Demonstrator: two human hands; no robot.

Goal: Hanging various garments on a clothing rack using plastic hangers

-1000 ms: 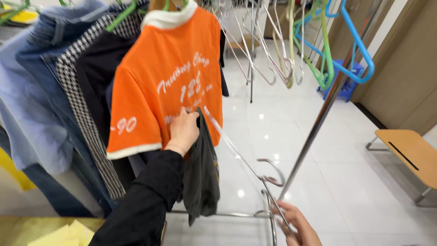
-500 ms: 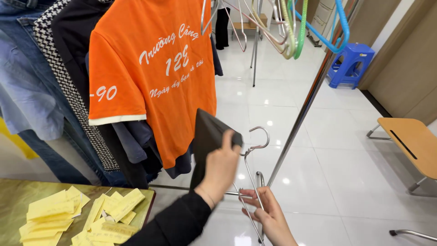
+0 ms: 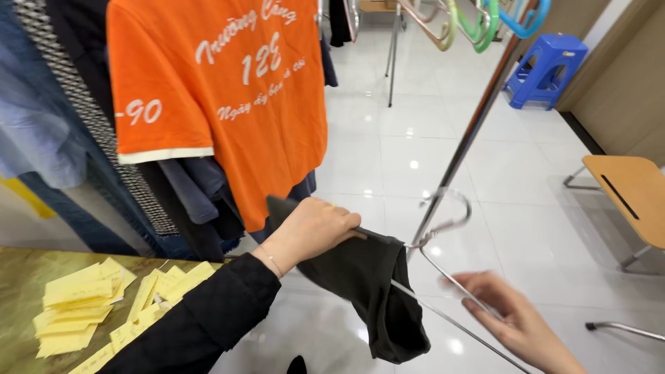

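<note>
Left hand (image 3: 313, 227) clenched on dark garment (image 3: 374, 291), draped over wire hanger (image 3: 443, 239) in mid-air above the tiled floor (image 3: 388, 152), right of the table (image 3: 21, 277) edge. Right hand (image 3: 516, 318) grasps the hanger's lower wire, fingers (image 3: 478, 291) curled loosely. Risk: cloth bunched on one shoulder only; hanger may tip, garment sliding off. Hook could snag the rack pole (image 3: 471, 131).

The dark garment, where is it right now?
In the head view, lower centre: the dark garment drapes over a wire hanger, gripped by the left hand, below the orange shirt.
</note>
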